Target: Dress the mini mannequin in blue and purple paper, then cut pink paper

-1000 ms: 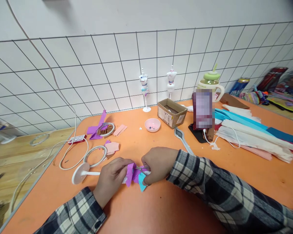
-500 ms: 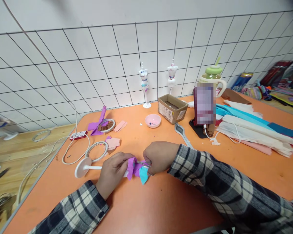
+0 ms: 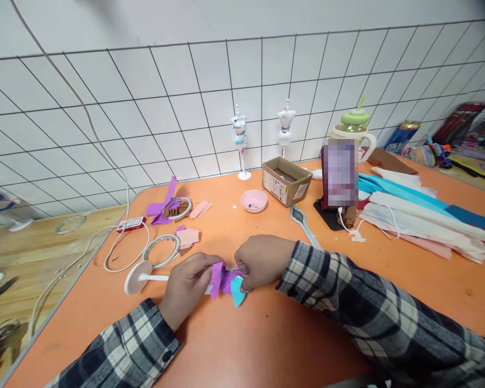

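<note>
A small white mannequin lies on its side, its round stand base (image 3: 138,277) at the left and its stem running under my left hand. Purple crepe paper (image 3: 217,277) and a turquoise paper piece (image 3: 237,292) wrap its body. My left hand (image 3: 188,285) is closed around the mannequin, thumb and fingers pinching the purple paper's edge. My right hand (image 3: 262,262) is closed on small metal scissors (image 3: 235,270), whose tips point left into the purple paper. The fingers hide most of the handles and much of the mannequin's body.
Behind my hands stand a pink bowl (image 3: 254,201), a cardboard box (image 3: 286,183) and two decorated mannequins (image 3: 240,132). Tape rolls (image 3: 160,251) and paper scraps (image 3: 188,237) lie left. A phone (image 3: 339,175), a mug (image 3: 350,129) and crepe paper strips (image 3: 424,215) are at right.
My right hand has shifted very slightly left with the scissors. The left hand keeps its hold, and the view has moved a little.
</note>
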Motion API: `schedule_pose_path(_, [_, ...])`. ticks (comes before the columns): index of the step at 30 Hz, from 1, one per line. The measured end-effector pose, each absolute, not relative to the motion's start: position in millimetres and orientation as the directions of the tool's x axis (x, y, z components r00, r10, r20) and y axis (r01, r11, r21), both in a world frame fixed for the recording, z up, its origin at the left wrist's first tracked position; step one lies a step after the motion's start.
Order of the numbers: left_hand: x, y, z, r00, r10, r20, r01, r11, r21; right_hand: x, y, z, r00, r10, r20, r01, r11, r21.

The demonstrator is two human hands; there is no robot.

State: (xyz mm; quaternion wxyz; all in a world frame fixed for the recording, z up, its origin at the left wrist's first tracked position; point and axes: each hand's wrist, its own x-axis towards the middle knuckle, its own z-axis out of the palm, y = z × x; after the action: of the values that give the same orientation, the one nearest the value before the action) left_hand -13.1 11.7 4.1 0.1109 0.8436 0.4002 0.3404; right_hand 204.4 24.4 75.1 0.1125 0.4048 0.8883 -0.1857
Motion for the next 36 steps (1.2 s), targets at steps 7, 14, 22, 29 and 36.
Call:
schedule_pose_path(7, [-12.0,11.3,4.9,0.439,0.758,0.482,0.600,-0.647,0.470,204.1,22.4,75.0,-0.635,0.693,-0.341,0.772,0.581,-0.257])
schedule_pose_path(14, [-14.4,10.6,2.7,0.446,0.764,0.467,0.604,-0.642,0.473,202.5,22.3,77.8,-0.651,0.674,-0.351,0.758,0.607,-0.240])
schedule_pose_path(22, [-15.1,11.3,1.6,0.454,0.755,0.473,0.601,-0.651,0.463,201.3,20.2,76.0,-0.622,0.706,-0.338,0.783,0.568,-0.255])
schedule_pose_path(29, [-13.6,9.6,4.5,0.453,0.751,0.479,0.597,-0.655,0.462,200.8,18.7,76.5,-0.633,0.699,-0.334,0.774,0.582,-0.249])
schedule_pose_path(36, [-14.7,10.9,2.4,0.452,0.764,0.461,0.610,-0.641,0.466,200.9,19.3,76.2,-0.646,0.682,-0.344,0.762,0.603,-0.236])
